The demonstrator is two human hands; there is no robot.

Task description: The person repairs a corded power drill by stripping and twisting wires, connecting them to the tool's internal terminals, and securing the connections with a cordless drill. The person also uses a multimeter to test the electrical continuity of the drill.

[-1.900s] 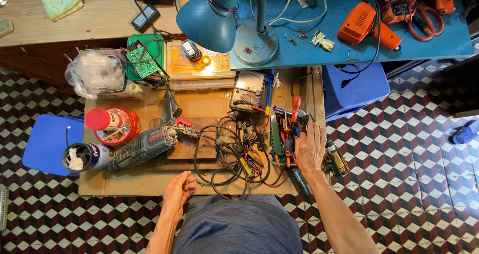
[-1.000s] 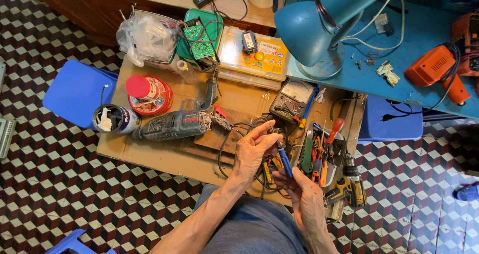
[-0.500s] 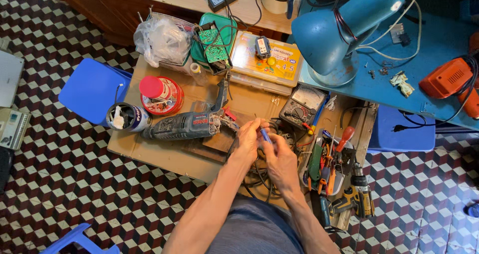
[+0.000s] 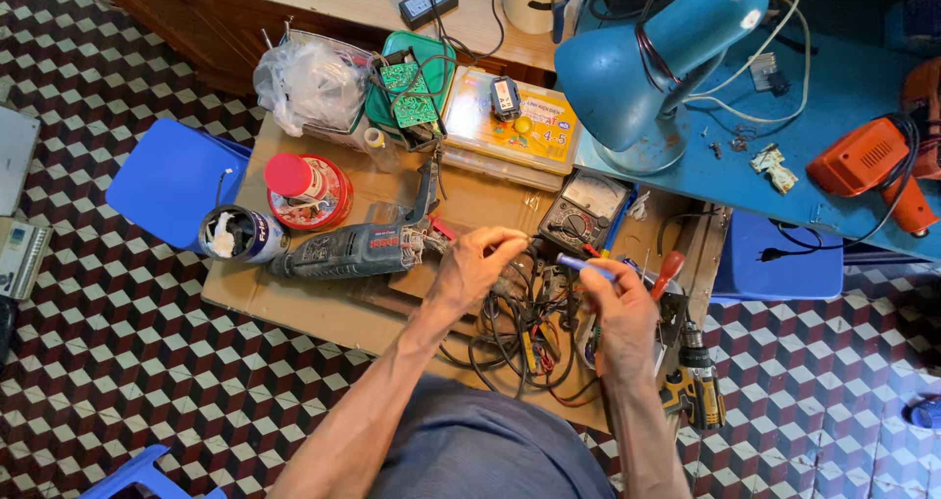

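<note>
So, head view only: both hands are raised over the tangle of black cables (image 4: 520, 337) near the front edge of the low cardboard-covered worktop (image 4: 323, 313), probably so the work sits right under the eyes. The right hand (image 4: 619, 315) has its grip closed on a thin blue-handled tool (image 4: 585, 267), tip aimed left. The left hand (image 4: 475, 264) pinches something small between its fingertips; can't tell what. A grey rotary hammer drill (image 4: 343, 251) lies just left of it, and an analog multimeter (image 4: 586, 212) sits behind.

Low wooden bench (image 4: 323, 308) carries drill (image 4: 348, 251), multimeter (image 4: 586, 211), tangled cables (image 4: 520, 327).
</note>
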